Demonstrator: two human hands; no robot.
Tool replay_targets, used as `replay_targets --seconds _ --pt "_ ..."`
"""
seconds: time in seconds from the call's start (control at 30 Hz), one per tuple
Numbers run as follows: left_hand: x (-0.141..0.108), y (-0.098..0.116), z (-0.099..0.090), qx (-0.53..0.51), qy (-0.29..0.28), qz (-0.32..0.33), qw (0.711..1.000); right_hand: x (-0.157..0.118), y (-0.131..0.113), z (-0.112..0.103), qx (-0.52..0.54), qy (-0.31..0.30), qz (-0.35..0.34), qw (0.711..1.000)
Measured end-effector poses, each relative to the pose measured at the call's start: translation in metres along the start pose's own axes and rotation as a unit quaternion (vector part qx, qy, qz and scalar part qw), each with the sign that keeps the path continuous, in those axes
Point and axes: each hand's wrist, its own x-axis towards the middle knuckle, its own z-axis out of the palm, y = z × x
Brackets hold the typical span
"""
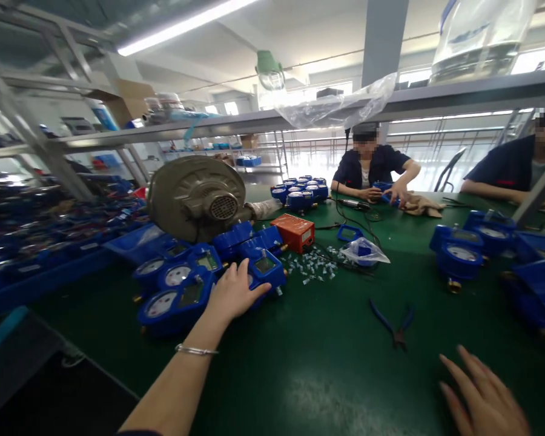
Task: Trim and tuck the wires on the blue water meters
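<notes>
My left hand (234, 290), a bracelet on its wrist, reaches over a blue meter (266, 266) with a small display. Its fingers and thumb are spread and partly cover that meter's round dial; whether they press on it I cannot tell. Beside the hand, to the left, stand several more blue meters (177, 303) with white dials and brass ends. My right hand (484, 393) is at the lower right, low over the green table (318, 363), fingers apart and holding nothing. Pliers (396, 327) with blue handles lie spread on the table, up and left of it.
Small pale pieces (315, 265) lie scattered by an orange box (294, 231). A large blower (195, 197) stands behind the meters. More meters (458, 251) are at the right. Across the table a person (367, 163) handles a blue part. A shelf (227, 124) runs overhead.
</notes>
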Motion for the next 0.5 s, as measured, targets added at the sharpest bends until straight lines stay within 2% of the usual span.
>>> replay_targets --seconds 0.1,0.17,0.23,0.33,0.43,0.5 --pt "0.007 -0.008 0.013 0.017 -0.03 0.02 0.999 0.056 -0.041 -0.012 0.041 -0.094 -0.083 0.991" --pt "0.006 -0.005 0.015 0.024 -0.023 0.04 0.999 0.092 -0.054 -0.014 0.031 -0.162 -0.105 0.981" --pt "-0.001 -0.001 0.013 0.025 -0.012 0.065 0.997 0.116 -0.057 -0.012 0.026 -0.187 -0.109 0.976" --pt "-0.028 0.002 0.005 0.017 -0.016 0.112 0.993 0.121 -0.058 -0.011 0.025 -0.206 -0.106 0.972" --pt "-0.063 0.011 -0.002 -0.027 -0.045 0.18 0.982 0.105 -0.063 -0.016 0.035 -0.22 -0.109 0.969" --pt "-0.079 0.025 -0.006 -0.07 -0.078 0.249 0.963 0.095 -0.065 -0.02 0.038 -0.223 -0.103 0.969"
